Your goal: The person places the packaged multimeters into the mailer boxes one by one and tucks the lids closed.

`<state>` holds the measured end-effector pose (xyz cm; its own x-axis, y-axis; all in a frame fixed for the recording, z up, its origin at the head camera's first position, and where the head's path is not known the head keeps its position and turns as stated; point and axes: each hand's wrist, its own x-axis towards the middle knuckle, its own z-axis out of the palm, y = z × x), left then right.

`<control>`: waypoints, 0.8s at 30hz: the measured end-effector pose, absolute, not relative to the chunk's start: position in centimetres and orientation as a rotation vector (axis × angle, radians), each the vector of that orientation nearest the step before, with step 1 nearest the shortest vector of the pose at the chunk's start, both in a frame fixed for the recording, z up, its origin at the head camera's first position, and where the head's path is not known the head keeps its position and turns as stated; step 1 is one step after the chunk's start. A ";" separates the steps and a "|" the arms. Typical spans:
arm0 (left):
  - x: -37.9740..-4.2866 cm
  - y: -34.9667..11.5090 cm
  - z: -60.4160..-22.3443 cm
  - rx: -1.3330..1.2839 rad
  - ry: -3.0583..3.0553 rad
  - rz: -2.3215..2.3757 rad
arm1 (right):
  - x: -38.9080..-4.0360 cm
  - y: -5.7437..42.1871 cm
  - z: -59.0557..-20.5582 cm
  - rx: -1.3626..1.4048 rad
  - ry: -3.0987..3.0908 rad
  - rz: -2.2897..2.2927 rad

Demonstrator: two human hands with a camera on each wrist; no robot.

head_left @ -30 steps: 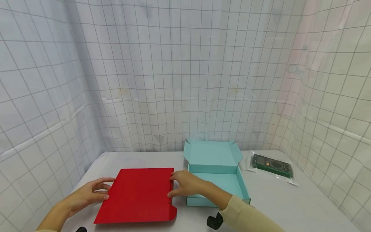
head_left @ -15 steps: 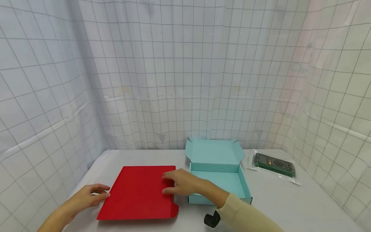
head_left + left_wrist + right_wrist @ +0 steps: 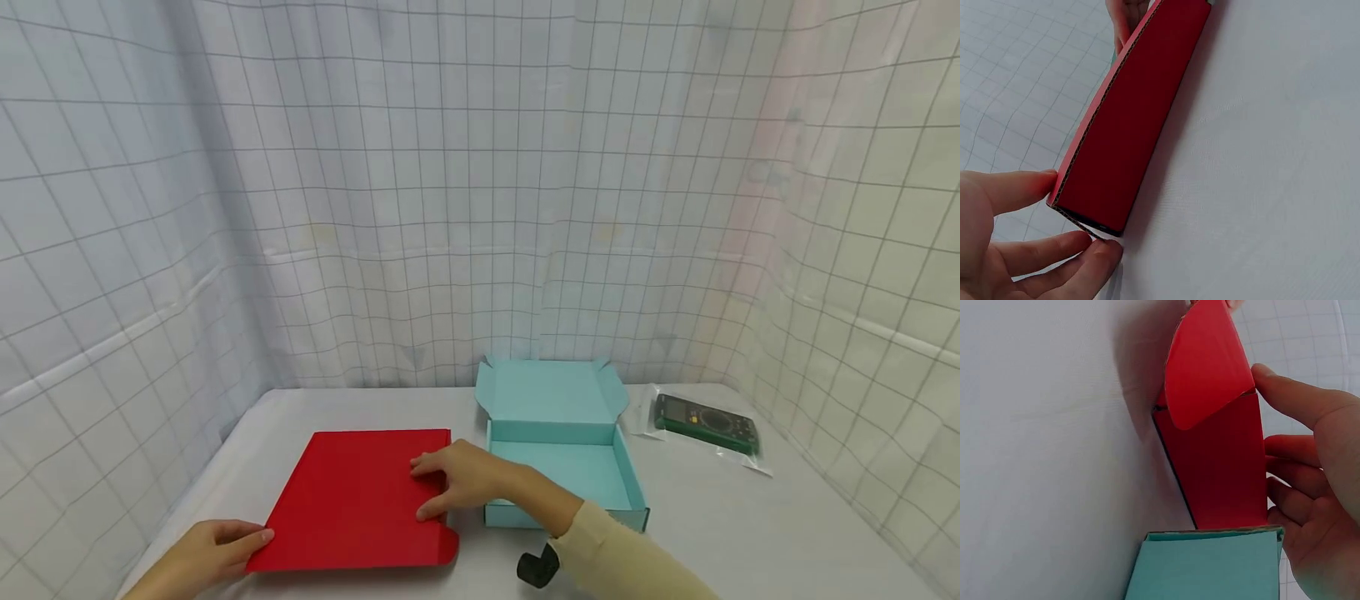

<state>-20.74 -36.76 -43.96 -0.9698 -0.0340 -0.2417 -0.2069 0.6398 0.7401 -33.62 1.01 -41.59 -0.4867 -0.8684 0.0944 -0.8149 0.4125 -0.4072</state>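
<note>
Our left hand [image 3: 206,557] pinched the near left corner of the red cardboard mailer box [image 3: 360,500], while our right hand [image 3: 461,477] rested loose fingers on its right edge. The near-right ear flap [image 3: 1207,372] jutted out; guiding it inward squarely, uncreased, seemed wisest. Rightward on the table [image 3: 750,533] stood an open turquoise mailer box [image 3: 517,517], then a bagged multimeter [image 3: 707,424].

Around the red box [image 3: 356,492], a hand can pass from 10 to 12 o'clock, until the back curtain [image 3: 450,208] stops it. At 3 o'clock, the right hand [image 3: 463,477] and the blue box [image 3: 577,462] get in the way. The left hand [image 3: 213,554] blocks 8 o'clock. From the blue box, 4 o'clock has room, but the bagged meter [image 3: 705,424] blocks 3.
</note>
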 end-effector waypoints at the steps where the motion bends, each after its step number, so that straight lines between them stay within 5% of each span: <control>1: -20.7 -36.7 -44.0 -0.204 2.656 1.230 | -33.6 0.9 -41.6 -1.521 2.519 -0.607; 24: -20.5 -37.2 -43.8 -0.133 2.572 1.336 | -33.5 0.5 -41.3 -1.494 2.473 -0.602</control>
<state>-20.47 -37.18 -43.85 -0.9670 0.0297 -0.2530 -0.1898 0.5781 0.7936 -33.54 0.50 -41.32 -0.4742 -0.8792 0.0466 -0.8022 0.4096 -0.4343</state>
